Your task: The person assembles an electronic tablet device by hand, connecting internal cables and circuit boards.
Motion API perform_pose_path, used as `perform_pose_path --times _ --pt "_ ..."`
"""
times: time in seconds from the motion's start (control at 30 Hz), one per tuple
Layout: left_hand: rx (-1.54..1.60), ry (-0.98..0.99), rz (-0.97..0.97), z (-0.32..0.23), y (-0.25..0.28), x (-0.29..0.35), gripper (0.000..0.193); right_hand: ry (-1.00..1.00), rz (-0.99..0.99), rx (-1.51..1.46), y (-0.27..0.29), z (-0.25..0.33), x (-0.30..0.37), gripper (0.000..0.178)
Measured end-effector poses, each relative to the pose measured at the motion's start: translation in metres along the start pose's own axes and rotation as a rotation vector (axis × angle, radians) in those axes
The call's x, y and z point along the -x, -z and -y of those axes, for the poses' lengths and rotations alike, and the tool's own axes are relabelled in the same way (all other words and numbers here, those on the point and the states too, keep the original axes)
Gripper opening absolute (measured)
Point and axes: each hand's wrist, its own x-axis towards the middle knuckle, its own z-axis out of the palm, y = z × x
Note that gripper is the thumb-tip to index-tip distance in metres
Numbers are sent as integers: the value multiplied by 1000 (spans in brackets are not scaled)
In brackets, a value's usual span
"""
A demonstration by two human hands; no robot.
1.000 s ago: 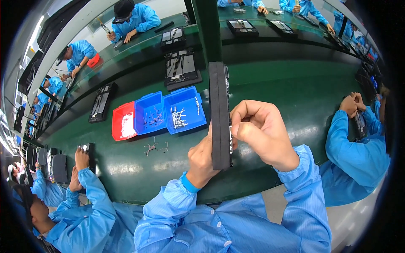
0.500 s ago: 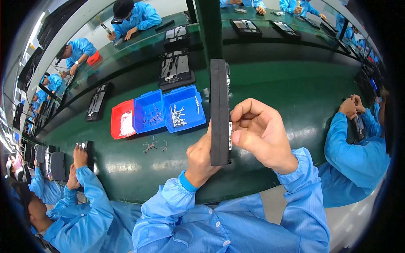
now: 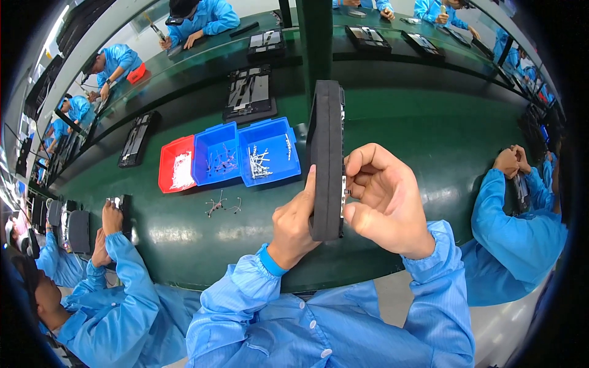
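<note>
My left hand [image 3: 293,222] grips a black flat device housing [image 3: 327,159], stood on edge so that its narrow side faces me. Along the housing's right face runs a strip of pale metal parts and small components, seen almost edge-on. My right hand [image 3: 390,199] is at that face, fingers curled and thumb bent in beside the strip; whatever small piece the fingertips hold is too small to name. Left of my hands stand a blue bin [image 3: 288,178] with silvery strips, another blue bin [image 3: 216,129] with thin dark-and-red wires, and a red bin [image 3: 165,165] with white pieces.
A few loose wires [image 3: 216,204] lie on the green table [image 3: 184,245] before the bins. Black device units [image 3: 248,95] rest behind them, near a green post [image 3: 315,55]. Co-workers in blue sit at left [image 3: 132,294] and right [image 3: 518,245], and across the table.
The housing has turned slightly, showing more of its left side, and sits a little farther right. My right hand has shifted slightly right with it; thumb and forefinger remain beside the strip.
</note>
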Motion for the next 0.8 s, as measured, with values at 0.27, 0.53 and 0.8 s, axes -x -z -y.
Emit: perform_pose_path --times 0.27,0.53,0.8 --pt "85 120 -26 11 -4 11 33 71 -24 17 20 1 4 50" --pt "1152 670 260 -28 25 -29 35 -76 -480 388 78 -58 134 52" --pt "647 841 695 16 8 1 75 -221 -875 60 114 -74 68 34"
